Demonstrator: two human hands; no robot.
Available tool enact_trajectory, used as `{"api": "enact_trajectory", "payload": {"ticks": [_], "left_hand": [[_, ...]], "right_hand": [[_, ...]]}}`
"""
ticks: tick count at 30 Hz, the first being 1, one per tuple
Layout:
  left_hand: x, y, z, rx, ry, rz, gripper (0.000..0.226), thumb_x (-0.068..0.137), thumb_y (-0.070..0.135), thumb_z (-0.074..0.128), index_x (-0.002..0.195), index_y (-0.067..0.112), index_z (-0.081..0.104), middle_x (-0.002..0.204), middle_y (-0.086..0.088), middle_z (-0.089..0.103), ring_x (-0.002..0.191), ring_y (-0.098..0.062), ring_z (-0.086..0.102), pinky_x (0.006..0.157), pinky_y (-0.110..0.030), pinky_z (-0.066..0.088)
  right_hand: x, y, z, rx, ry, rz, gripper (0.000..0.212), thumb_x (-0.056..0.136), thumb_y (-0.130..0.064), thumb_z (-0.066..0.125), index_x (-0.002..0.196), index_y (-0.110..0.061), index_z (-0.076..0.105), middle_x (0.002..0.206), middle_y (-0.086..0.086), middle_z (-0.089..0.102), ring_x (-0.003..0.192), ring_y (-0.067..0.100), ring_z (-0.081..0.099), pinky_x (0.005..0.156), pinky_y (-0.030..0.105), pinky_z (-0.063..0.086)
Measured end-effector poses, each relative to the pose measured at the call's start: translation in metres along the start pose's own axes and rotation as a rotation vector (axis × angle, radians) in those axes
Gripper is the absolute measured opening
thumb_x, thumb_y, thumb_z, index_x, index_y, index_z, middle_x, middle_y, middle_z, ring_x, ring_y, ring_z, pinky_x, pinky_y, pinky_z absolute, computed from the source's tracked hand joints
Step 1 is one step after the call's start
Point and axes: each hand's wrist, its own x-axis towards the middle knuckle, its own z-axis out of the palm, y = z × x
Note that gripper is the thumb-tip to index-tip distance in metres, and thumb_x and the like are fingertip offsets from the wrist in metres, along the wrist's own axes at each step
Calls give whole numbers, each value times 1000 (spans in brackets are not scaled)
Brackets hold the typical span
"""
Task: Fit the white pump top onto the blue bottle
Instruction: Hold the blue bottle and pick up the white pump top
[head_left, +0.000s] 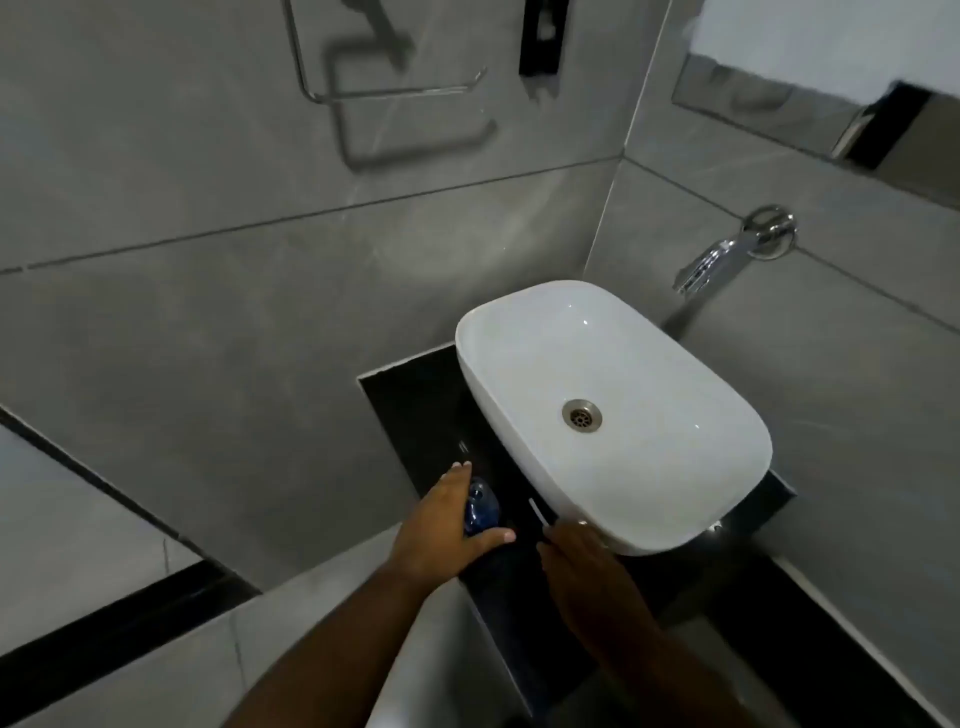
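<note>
The blue bottle (480, 506) stands on the black counter (415, 415) left of the basin. My left hand (447, 525) is wrapped around it from the left, fingers on the far side and thumb on the near side. My right hand (576, 561) is just to the right of the bottle, close to the basin's near rim, with its back towards the camera. A thin white piece, probably the tube of the white pump top (536, 511), sticks out above its fingers. The pump head itself is hidden by the hand.
A white basin (613, 415) with a metal drain sits on the counter. A chrome tap (722, 260) juts from the right wall above it. A metal towel ring and a black holder hang on the grey tiled wall behind.
</note>
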Motion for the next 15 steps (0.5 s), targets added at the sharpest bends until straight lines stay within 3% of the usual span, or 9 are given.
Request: {"api": "enact_trajectory", "payload": {"ticks": [4, 6, 9, 15], "left_hand": [[2, -6, 0, 19, 51, -49, 103, 73, 76, 58, 152, 19, 24, 160, -2, 24, 145, -20, 21, 117, -36, 24], [1, -6, 2, 33, 67, -55, 98, 76, 69, 65, 152, 20, 26, 159, 0, 25, 145, -19, 22, 115, -34, 25], [2, -4, 2, 50, 88, -56, 96, 77, 64, 69, 151, 20, 27, 159, -1, 26, 145, -20, 22, 114, -35, 26], [-1, -2, 3, 2, 83, -104, 95, 78, 60, 71, 151, 20, 26, 159, -2, 26, 145, -21, 23, 114, -37, 28]], "right_hand": [[-13, 11, 20, -27, -194, 207, 32, 43, -10, 90, 70, -9, 72, 68, 8, 69, 56, 25, 67, 44, 29, 56], [-15, 16, 30, -54, -267, 296, 34, 34, -10, 92, 60, -9, 71, 57, 8, 66, 47, 26, 64, 34, 27, 50], [-14, 17, 33, -91, -273, 311, 39, 32, -13, 95, 63, -6, 73, 55, 9, 67, 46, 26, 65, 33, 29, 51], [-1, 2, 29, -64, -276, 304, 30, 54, -28, 90, 74, -14, 71, 65, 5, 69, 58, 23, 68, 47, 29, 56]]}}
